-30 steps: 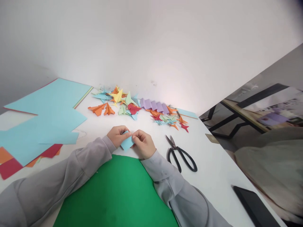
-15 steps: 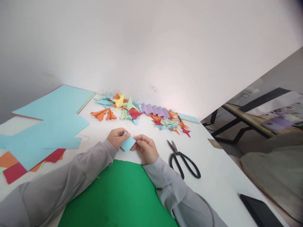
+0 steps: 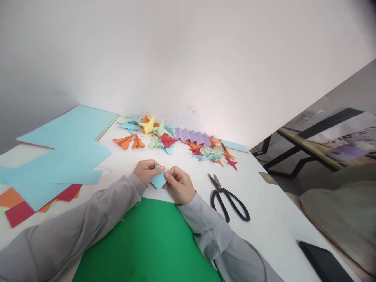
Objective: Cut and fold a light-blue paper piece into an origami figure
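1. From the head view, a small blue paper piece is held up between both hands, near the middle of the bench, just beyond the far edge of a green surface.
2. By the left hand it is gripped narrowly, thumb laid on top; by the right hand its right-hand corner is pinched, thumb and fingers drawn close.
3. A fold, it seems, is being lined up or pressed here; whether a crease is made cannot be told.
4. What is called for next, judging by the grip: the paper kept steady at the left, its edges matched, the right thumb drawn firmly along.
5. Off to the right, scissors are left untouched, blades parted; folded paper shapes are clustered along the wall.
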The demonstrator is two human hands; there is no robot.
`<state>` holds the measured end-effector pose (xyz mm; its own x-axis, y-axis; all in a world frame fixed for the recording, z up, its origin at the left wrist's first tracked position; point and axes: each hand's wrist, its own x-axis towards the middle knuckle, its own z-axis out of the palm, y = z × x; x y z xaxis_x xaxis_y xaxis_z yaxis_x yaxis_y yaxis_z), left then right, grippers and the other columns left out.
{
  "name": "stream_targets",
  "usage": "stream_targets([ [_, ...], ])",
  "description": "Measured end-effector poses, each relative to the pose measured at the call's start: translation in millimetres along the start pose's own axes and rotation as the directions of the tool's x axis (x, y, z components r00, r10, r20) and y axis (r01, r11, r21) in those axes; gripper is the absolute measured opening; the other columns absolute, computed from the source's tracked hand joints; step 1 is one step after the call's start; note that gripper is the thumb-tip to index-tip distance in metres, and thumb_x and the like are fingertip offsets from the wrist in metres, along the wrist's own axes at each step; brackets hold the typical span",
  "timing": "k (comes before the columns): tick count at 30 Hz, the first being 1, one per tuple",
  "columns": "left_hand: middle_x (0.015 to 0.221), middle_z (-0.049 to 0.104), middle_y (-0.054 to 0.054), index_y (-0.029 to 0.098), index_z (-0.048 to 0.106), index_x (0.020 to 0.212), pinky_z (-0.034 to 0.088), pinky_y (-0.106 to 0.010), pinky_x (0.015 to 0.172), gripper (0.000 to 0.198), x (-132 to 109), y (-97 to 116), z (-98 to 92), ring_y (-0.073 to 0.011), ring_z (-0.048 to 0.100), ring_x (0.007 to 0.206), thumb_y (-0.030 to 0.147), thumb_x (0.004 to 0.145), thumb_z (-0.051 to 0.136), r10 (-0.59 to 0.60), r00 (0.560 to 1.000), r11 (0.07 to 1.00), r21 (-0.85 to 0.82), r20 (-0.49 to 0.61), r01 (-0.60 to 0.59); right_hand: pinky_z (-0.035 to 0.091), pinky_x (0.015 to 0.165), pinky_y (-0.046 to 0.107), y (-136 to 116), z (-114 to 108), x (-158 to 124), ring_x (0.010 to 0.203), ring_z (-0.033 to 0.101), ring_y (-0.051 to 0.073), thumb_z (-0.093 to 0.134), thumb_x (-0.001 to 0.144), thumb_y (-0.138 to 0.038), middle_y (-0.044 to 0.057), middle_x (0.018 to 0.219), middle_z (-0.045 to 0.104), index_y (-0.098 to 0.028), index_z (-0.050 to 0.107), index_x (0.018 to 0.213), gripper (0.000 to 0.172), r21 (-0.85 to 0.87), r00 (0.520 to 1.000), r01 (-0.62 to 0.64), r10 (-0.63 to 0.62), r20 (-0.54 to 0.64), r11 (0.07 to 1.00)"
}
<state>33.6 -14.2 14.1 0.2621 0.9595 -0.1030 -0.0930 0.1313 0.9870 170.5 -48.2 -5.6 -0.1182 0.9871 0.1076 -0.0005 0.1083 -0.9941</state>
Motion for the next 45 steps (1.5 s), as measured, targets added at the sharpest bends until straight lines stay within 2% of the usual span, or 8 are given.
stream_targets([
  [11,0.037,0.047,0.004,0.012,0.060,0.051,0.028,-0.020,0.036,0.032,-1.1,4.0,-0.7,-0.0057,0.038,0.036,0.042,0.049,0.071,-0.069,0.997,0.997,-0.044,-0.022,0.068,0.039,0.049,0.024,0.1,0.8,-1.2,0.043,0.050,0.011,0.059,0.072,-0.046,-0.004,0.045,0.055,-0.019,0.050,0.066,0.029,-0.017,1.000,0.025,-0.025,0.010,1.000],
  [17,0.044,0.052,0.002,0.012,0.059,0.059,0.035,-0.021,0.036,0.046,6.1,-4.9,-1.8,-0.0081,0.046,0.038,0.057,0.054,0.064,-0.050,0.998,0.986,-0.163,-0.038,0.043,0.041,0.049,0.025,-2.7,1.2,-0.8,0.044,0.051,0.011,0.063,0.069,-0.043,-0.003,0.046,0.057,-0.018,0.053,0.065,0.027,0.048,0.998,0.001,0.002,-0.063,0.999],
  [23,0.046,0.056,0.004,0.011,0.057,0.062,0.045,-0.022,0.043,0.043,3.0,-3.2,0.4,-0.0085,0.051,0.043,0.028,0.031,0.082,0.012,0.997,0.995,-0.097,0.070,-0.005,0.031,0.037,0.021,-1.7,-1.0,4.0,0.034,0.041,0.007,0.068,0.062,-0.036,-0.007,0.039,0.048,-0.017,0.057,0.064,0.022,0.244,0.973,-0.031,0.085,-0.214,0.969],
  [26,0.052,0.060,0.001,0.011,0.057,0.063,0.047,-0.023,0.043,0.042,4.0,-5.5,-0.5,-0.0098,0.054,0.046,0.029,0.034,0.081,0.030,0.999,0.984,-0.175,0.023,-0.025,0.029,0.036,0.021,-3.3,-1.7,3.5,0.033,0.040,0.007,0.067,0.061,-0.034,-0.006,0.040,0.050,-0.018,0.054,0.060,0.021,0.269,0.977,-0.066,0.118,-0.180,0.961],
  [31,0.057,0.062,0.000,0.011,0.058,0.071,0.048,-0.025,0.048,0.041,7.7,-11.7,-3.6,-0.0109,0.057,0.051,0.030,0.042,0.079,0.031,0.996,0.955,-0.292,-0.089,-0.056,0.025,0.037,0.021,-8.0,1.4,0.1,0.033,0.036,0.006,0.071,0.055,-0.030,-0.008,0.037,0.046,-0.017,0.053,0.056,0.022,0.076,0.996,-0.089,0.087,0.030,0.993],
  [36,0.061,0.063,0.000,0.011,0.055,0.081,0.048,-0.024,0.046,0.047,3.5,-10.1,-1.4,-0.0118,0.058,0.052,0.027,0.044,0.079,0.056,0.998,0.981,-0.185,0.021,-0.051,0.027,0.037,0.021,-6.6,2.6,1.1,0.034,0.037,0.006,0.068,0.059,-0.032,-0.006,0.039,0.048,-0.017,0.057,0.059,0.019,0.079,0.996,-0.080,0.082,-0.028,0.994],
  [39,0.055,0.061,0.000,0.011,0.053,0.073,0.048,-0.024,0.045,0.041,1.8,-7.9,-0.3,-0.0118,0.058,0.048,0.025,0.044,0.079,0.070,0.990,0.993,-0.108,0.120,-0.057,0.032,0.037,0.021,-4.8,0.5,2.6,0.035,0.042,0.007,0.068,0.059,-0.032,-0.004,0.044,0.053,-0.016,0.056,0.057,0.019,0.142,0.994,-0.073,0.083,-0.067,0.987],
  [45,0.048,0.058,0.002,0.011,0.052,0.070,0.047,-0.023,0.043,0.037,2.5,-7.4,-0.7,-0.0100,0.055,0.043,0.027,0.048,0.076,0.077,0.990,0.994,-0.087,0.118,-0.067,0.032,0.030,0.019,-2.3,-2.5,3.5,0.028,0.042,0.007,0.067,0.058,-0.025,-0.006,0.038,0.052,-0.017,0.052,0.057,0.017,0.188,0.985,-0.112,0.134,-0.109,0.976],
])
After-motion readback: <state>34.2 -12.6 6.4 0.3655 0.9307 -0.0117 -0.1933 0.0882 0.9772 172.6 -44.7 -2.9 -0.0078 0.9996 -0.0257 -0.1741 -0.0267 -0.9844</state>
